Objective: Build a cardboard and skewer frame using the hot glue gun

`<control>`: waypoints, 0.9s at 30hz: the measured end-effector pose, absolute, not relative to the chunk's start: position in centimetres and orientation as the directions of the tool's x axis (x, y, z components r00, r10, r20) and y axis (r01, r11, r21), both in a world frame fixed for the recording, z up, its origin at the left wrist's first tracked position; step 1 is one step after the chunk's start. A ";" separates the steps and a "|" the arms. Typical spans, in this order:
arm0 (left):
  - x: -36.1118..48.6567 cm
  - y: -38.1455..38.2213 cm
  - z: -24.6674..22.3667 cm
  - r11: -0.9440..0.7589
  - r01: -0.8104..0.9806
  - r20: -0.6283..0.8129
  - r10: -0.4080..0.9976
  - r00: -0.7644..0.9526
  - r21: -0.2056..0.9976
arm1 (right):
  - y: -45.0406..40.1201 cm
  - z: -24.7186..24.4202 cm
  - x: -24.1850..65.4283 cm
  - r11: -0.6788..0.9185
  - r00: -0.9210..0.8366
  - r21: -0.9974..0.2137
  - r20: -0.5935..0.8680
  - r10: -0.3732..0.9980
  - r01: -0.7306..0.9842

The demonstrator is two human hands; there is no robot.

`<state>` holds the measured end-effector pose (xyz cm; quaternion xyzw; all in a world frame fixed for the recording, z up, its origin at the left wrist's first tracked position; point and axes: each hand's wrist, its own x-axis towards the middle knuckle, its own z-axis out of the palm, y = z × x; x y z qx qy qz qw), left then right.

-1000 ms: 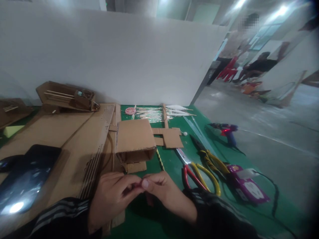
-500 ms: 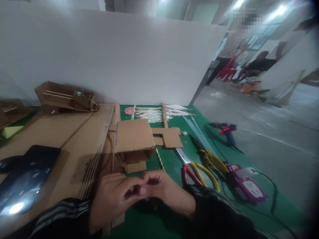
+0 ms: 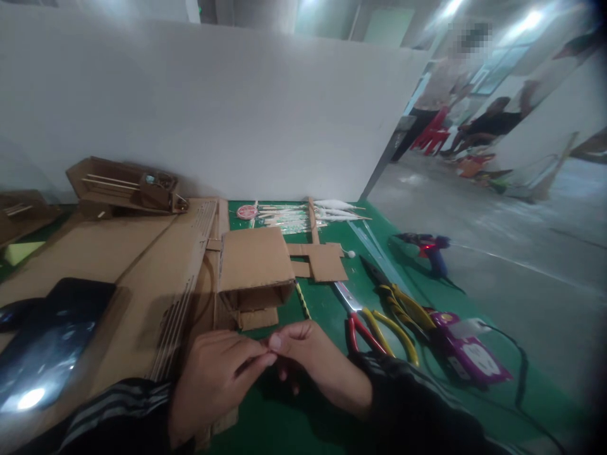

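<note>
Head view, from the left: what is found beside the left hand [image 3: 218, 379]?

Thin sticks [image 3: 173, 332] are seen on the cardboard sheet [image 3: 118, 256], just left of that hand, whose thumb and forefinger are brought close together.

And in the middle?

An open-ended cardboard box [image 3: 256, 259] is placed just far of the hands, its opening turned to the near side. Above the green counter [image 3: 265, 420], the left fingertips are met by those of the right hand [image 3: 320, 366].

Is anything held?

A narrow grip is shown on both sides, but whether something tiny is pinched cannot be told. Such fine fingering is best done with steady wrists, light pressure and only the fingertips moved.

What should be minded on the right?

The scissors [image 3: 349, 297] are laid near the right sleeve [image 3: 403, 392], so wide elbow swings are best avoided. Farther right, past the pliers [image 3: 412, 309], the glue gun [image 3: 434, 253] is seen with a red light; its nozzle should not be brushed.
</note>
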<state>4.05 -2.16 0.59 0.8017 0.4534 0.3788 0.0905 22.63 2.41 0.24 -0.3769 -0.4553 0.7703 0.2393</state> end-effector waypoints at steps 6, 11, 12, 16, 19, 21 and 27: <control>3.8 -2.2 0.4 -0.572 0.621 0.544 0.796 0.264 0.536 | 2.4 0.5 22.5 -0.507 -0.554 -0.858 -0.382 0.740 -0.086; 3.6 -2.3 0.8 -0.508 0.677 0.523 0.827 0.208 0.533 | 2.9 0.5 22.9 -0.552 -0.551 -0.781 -0.334 0.765 -0.292; 3.6 -2.4 0.9 -0.514 0.683 0.527 0.822 0.218 0.519 | 3.0 0.5 23.0 -0.555 -0.557 -0.765 -0.319 0.767 -0.326; 3.6 -2.3 1.1 -0.540 0.711 0.554 0.794 0.251 0.451 | 3.1 0.2 23.3 -0.590 -0.601 -0.703 -0.286 0.747 -0.399; 3.6 -2.2 1.1 -0.562 0.706 0.558 0.780 0.282 0.430 | 3.1 0.2 23.4 -0.648 -0.645 -0.619 -0.283 0.710 -0.443; 3.5 -2.2 1.1 -0.592 0.681 0.547 0.771 0.325 0.430 | 3.0 0.3 23.5 -0.681 -0.686 -0.548 -0.243 0.686 -0.486; 3.5 -2.1 1.0 -0.704 0.514 0.568 0.706 0.424 0.490 | 3.0 0.5 23.6 -0.652 -0.714 -0.439 -0.033 0.700 -0.619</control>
